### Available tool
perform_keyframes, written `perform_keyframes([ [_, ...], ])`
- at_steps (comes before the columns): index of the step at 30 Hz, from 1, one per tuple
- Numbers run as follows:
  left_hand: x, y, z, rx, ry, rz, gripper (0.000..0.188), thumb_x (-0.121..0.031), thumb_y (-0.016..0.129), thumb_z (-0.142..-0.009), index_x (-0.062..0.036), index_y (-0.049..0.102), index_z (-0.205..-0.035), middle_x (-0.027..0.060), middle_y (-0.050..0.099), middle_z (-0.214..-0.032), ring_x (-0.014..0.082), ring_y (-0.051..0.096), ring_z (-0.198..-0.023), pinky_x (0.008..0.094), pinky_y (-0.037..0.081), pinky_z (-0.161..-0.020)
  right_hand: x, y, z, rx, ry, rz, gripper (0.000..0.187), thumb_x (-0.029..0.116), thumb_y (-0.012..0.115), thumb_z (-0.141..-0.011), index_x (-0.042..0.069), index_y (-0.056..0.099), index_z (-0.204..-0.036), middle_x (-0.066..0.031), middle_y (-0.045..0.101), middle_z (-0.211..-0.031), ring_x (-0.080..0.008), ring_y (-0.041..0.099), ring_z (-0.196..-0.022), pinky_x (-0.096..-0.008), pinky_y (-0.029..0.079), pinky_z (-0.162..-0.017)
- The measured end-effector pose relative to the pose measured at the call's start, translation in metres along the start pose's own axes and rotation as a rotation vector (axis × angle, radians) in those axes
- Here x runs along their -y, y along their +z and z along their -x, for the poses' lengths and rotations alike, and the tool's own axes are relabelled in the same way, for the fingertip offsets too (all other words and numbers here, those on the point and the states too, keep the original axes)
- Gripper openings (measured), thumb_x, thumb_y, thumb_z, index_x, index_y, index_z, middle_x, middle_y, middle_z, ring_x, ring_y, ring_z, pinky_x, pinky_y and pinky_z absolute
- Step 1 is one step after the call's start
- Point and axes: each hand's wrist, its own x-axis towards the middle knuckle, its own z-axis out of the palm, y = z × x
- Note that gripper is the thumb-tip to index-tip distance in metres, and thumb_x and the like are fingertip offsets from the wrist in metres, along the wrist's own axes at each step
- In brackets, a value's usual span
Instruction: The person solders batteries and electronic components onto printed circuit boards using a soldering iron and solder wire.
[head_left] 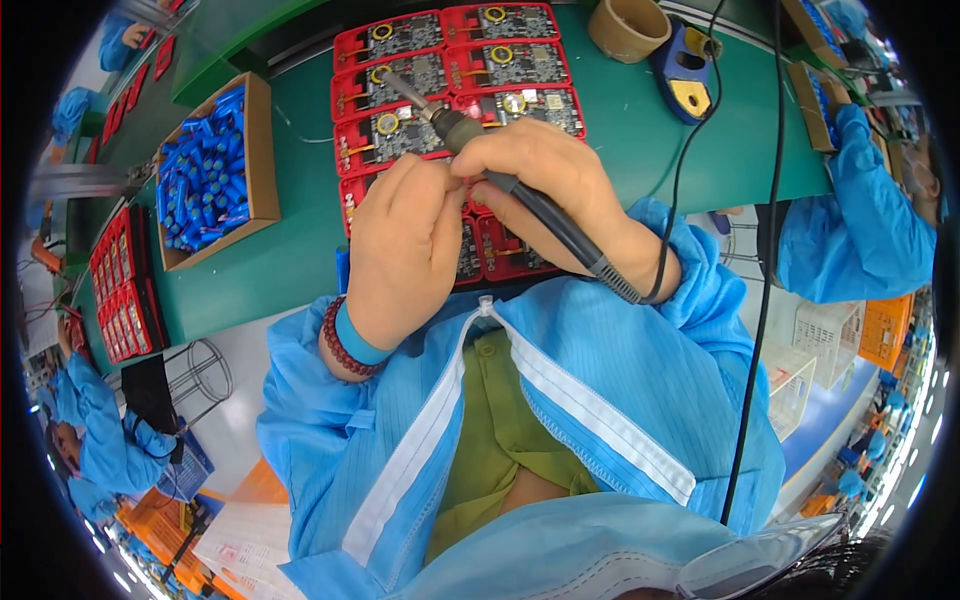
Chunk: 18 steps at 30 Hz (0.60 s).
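Observation:
My right hand point(575, 170) is closed round a soldering iron point(548, 218), its black handle resting across the hand and its metal tip pointing up and left over the boards. Close beside it, my left hand point(400, 240) has its fingers pinched together, meeting the right fingertips. Whatever lies between them is hidden. Beneath both hands sit rows of red trays point(342, 100), each holding a circuit board point(415, 78); many boards carry a round part with a yellow ring. My hands cover several trays in the nearer rows.
On the green bench point(640, 130), an open cardboard box point(262, 150) of blue cylindrical cells point(205, 175) stands left. More red trays point(120, 285) lie beyond it. A blue iron stand point(680, 55) and round tan container point(628, 28) are back right. Black cable point(772, 200) hangs at right, near a co-worker's sleeve point(850, 230).

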Motion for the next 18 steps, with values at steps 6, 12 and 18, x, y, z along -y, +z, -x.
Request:
perform_keyframes([
  [6, 0.006, -0.002, 0.003, 0.056, -0.015, -0.018, 0.007, 0.003, 0.053, -0.078, 0.0013, 0.053, -0.085, 0.0172, 0.052, -0.079, 0.0364, 0.053, -0.072, 0.0421, 0.042, -0.06, -0.007, -0.014, 0.006, 0.068, -0.104, 0.116, 0.032, -0.009, 0.064, -0.07, 0.006, 0.059, -0.097, -0.0097, 0.059, -0.083, -0.0279, 0.056, -0.071, -0.0343, 0.045, -0.062],
  [12, 0.049, -0.048, 0.008, -0.31, -0.28, -0.057, 0.004, -0.003, 0.049, -0.089, -0.0007, 0.051, -0.087, 0.0045, 0.048, -0.077, 0.013, 0.045, -0.068, 0.0254, 0.038, -0.061, -0.036, -0.08, -0.011, -0.379, 0.0, 0.416, 0.023, -0.007, 0.06, -0.079, 0.004, 0.058, -0.099, -0.0072, 0.061, -0.09, -0.0148, 0.058, -0.079, -0.0253, 0.046, -0.07],
  [18, 0.048, -0.039, 0.008, -0.262, -0.304, 0.139, 0.005, -0.003, 0.049, -0.09, -0.0005, 0.052, -0.086, 0.0038, 0.051, -0.077, 0.0087, 0.046, -0.069, 0.0226, 0.04, -0.062, -0.086, -0.167, -0.103, -0.456, -0.038, 0.476, 0.027, 0.0, 0.057, -0.086, 0.005, 0.052, -0.112, -0.0045, 0.056, -0.088, -0.0121, 0.053, -0.079, -0.0242, 0.044, -0.068],
])
